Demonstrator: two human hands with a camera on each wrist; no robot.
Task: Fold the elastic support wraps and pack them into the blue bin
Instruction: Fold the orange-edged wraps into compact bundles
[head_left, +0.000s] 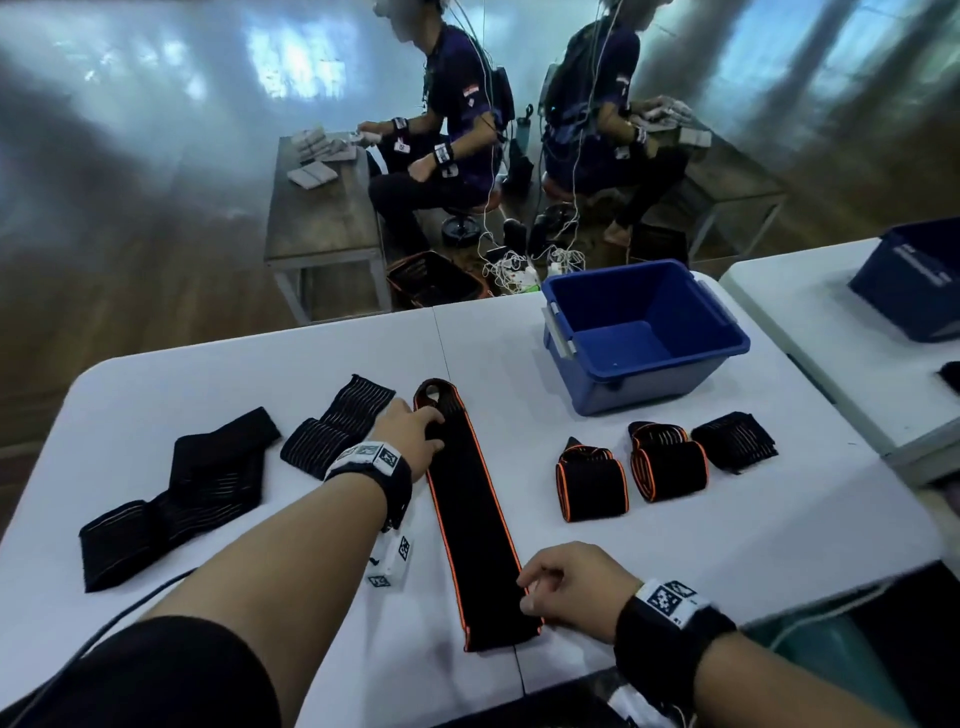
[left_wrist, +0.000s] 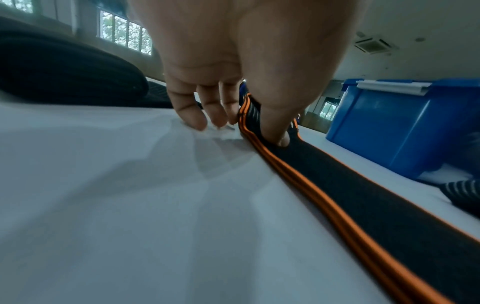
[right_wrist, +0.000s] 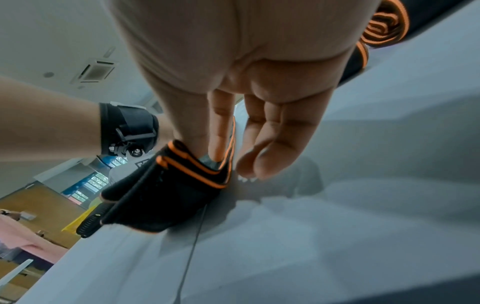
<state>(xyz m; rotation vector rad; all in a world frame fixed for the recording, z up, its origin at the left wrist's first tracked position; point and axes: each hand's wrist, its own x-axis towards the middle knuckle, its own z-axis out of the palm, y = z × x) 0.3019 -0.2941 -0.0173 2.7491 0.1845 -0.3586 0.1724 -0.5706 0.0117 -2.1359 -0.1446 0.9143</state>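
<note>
A long black wrap with orange edges lies stretched out on the white table. My left hand holds its far end near the loop, thumb pressed on top and fingers touching the table beside the edge. At the near end my right hand pinches the wrap's right edge between thumb and forefinger, slightly raised. The blue bin stands empty at the far right. In front of it lie two folded orange-edged wraps and one folded black striped wrap.
Two unfolded black striped wraps lie left of my left arm. A white tagged block sits under my left wrist. A second table with another blue bin adjoins on the right. People work at tables beyond the far edge.
</note>
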